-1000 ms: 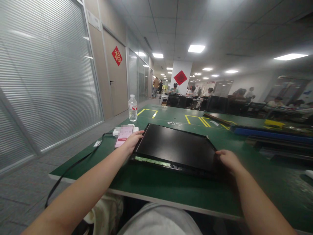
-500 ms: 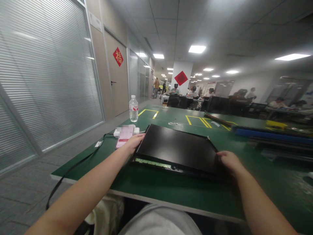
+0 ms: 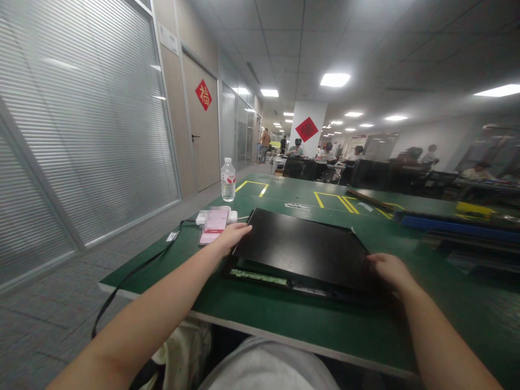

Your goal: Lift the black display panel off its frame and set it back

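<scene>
A flat black display panel is tilted above the green table, its surface facing up. My left hand pinches its left edge, the thumb lying on top. At the opposite edge my right hand has its fingers closed on the right side. Beneath the panel lies a dark frame, with a gap showing along the near side. A green circuit board strip is visible in that gap. The fingers under the panel are hidden.
Left of the panel, a phone lies by white plugs and a black cable. Behind them stands a water bottle. A blue bar and a yellow object are at the right. People sit at tables farther back.
The panel's near edge has risen from the frame, and more of the gap and board strip shows. Both hands keep their hold. The whole view has shifted slightly, so things appear farther right.
</scene>
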The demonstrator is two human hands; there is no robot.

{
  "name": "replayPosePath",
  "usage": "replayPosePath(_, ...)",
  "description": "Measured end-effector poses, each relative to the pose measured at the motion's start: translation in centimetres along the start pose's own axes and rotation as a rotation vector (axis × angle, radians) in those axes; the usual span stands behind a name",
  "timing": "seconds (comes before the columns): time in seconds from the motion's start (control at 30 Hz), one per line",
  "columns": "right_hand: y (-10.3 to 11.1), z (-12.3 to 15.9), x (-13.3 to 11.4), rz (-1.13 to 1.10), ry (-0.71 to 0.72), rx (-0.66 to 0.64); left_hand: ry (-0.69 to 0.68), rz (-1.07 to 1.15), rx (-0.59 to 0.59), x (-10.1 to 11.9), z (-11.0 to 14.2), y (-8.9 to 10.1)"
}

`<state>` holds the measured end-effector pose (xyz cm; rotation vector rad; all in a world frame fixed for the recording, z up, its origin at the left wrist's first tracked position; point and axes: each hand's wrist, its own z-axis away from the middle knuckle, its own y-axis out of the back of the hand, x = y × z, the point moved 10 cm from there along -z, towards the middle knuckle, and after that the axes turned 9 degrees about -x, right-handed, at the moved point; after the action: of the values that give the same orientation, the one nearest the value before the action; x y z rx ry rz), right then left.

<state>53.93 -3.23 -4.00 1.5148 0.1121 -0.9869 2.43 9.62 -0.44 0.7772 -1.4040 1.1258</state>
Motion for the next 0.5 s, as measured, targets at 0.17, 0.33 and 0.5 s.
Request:
replayPosePath(0.17,0.3,0.2,-0.3,0.017,0.044,0.021,-0.014,-0.094,-0.065,0.1,0.1,-0.4)
replayPosePath(0.33,0.4,0.2,-0.5,0.032,0.059,0.046,-0.041,-0.138,-0.087,0.8,0.4,-0.9)
replayPosePath(0.5,0.4,-0.1,-0.4,0.045,0.056,0.064,-0.053,-0.147,-0.092,1.2,0.7,-1.1)
